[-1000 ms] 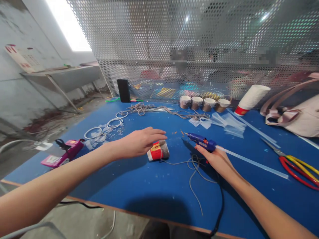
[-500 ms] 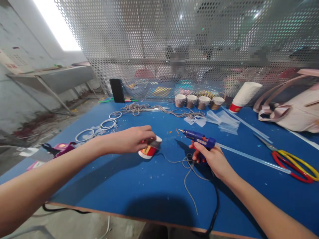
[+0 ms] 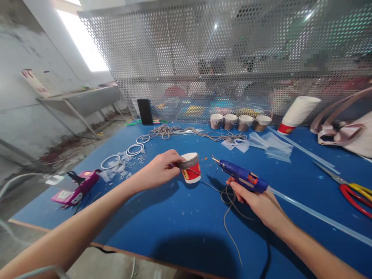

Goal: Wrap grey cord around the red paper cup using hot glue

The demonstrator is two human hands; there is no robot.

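My left hand (image 3: 158, 170) grips a small red and white paper cup (image 3: 191, 168), partly wrapped in grey cord near its rim, and holds it upright just above the blue table (image 3: 162, 228). My right hand (image 3: 255, 197) holds a blue glue gun (image 3: 241, 176); its orange tip points left toward the cup, a short gap away. A clear glue stick (image 3: 316, 217) trails from the back of the gun. Loose grey cord (image 3: 229, 205) runs from the cup across the table under the gun.
Several cord-wrapped cups (image 3: 240, 121) and a stack of white cups (image 3: 299, 112) stand at the back by a perforated metal screen (image 3: 232, 58). Red and yellow scissors (image 3: 353, 190) lie at right, a pink bag (image 3: 345, 131) behind. White rings (image 3: 124, 153), a black phone (image 3: 144, 111) and a pink tool (image 3: 77, 188) at left.
My left hand took hold of the cup lying on its side, turned it upright and lifted it. My right hand closed on the glue gun and raised it toward the cup.
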